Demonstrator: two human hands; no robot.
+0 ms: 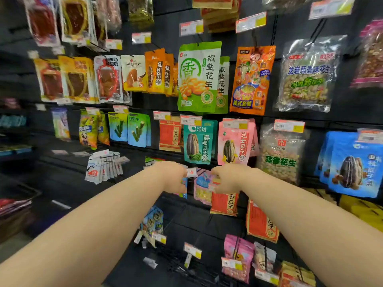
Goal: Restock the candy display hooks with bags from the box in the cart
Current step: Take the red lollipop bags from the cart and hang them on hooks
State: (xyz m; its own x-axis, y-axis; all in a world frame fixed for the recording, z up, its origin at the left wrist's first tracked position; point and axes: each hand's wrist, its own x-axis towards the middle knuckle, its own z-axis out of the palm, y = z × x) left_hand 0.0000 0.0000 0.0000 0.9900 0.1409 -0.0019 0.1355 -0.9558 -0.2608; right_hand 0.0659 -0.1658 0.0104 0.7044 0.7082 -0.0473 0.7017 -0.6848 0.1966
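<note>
**Bag being hung at a low hook**

At the far left a fan of white pouches (103, 170) is seen on one hook, too blurred to be counted. The left hand (175, 178) is held at the display with its fingers curled. Only a sliver of a blue bag (184, 188) shows beneath it, and whether that bag is gripped cannot be told. One small price tag (191, 172) is seen between the two hands, probably at the hook's tip. One pink-and-blue bag (202, 188) hangs just below the tag. The right hand (230, 179) is curled in the same way, with its fingers at the top of a red bag (224, 203); a pinch cannot be confirmed. A second red bag (262, 223) hangs apart, lower right.

Three bags are thus counted at the hands. The hanging step is judged to be in hand. Next, a bag's punched hole would need to be lined up with the hook tip, slid back and let go. Neither the box nor the cart is in view.
</note>
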